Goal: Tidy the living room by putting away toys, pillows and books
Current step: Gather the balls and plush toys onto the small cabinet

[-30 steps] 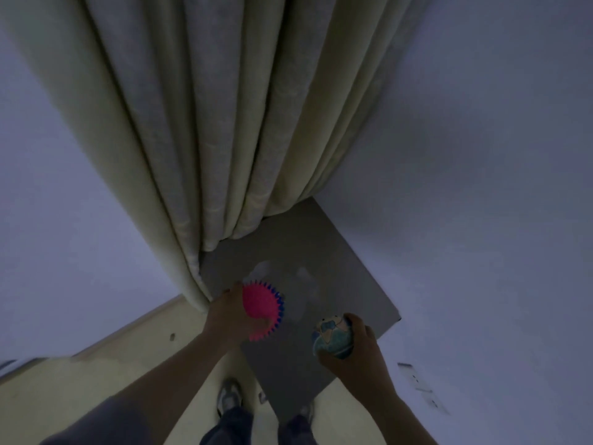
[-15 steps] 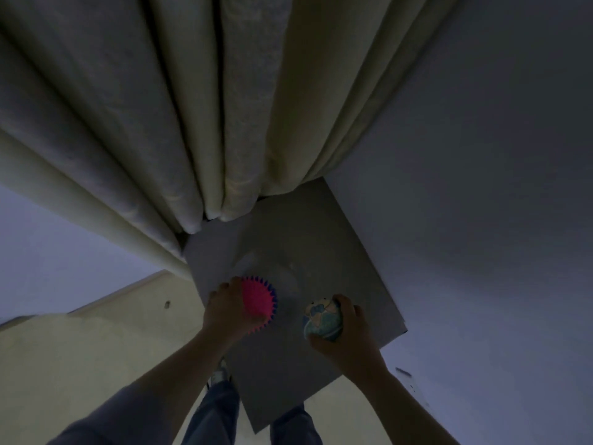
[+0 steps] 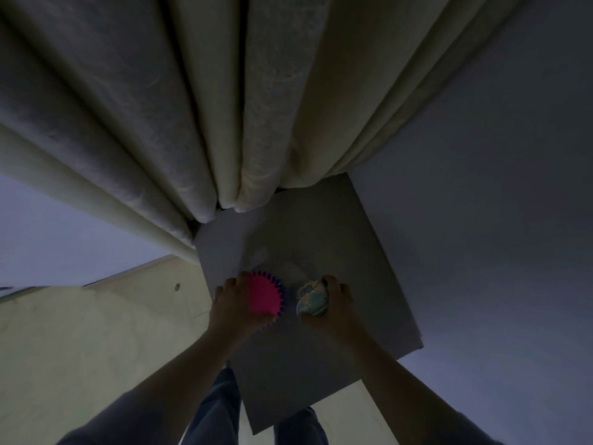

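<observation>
Left hand (image 3: 236,305) grips a spiky ball (image 3: 265,297), right hand (image 3: 333,308) a patterned ball (image 3: 312,297) — both toys seemingly not yet stowed.

Pink spiky ball (image 3: 264,298), purple-tipped spikes, held in left grip (image 3: 230,307). Pastel patchwork ball (image 3: 312,299), blue, yellow, pink, held in right grip (image 3: 337,311). Balls just apart.

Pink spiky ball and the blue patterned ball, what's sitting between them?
Nothing: the head view shows only a bare strip of grey surface between the pink spiky ball, held by the left hand, and the blue patterned ball in the right hand.
</observation>
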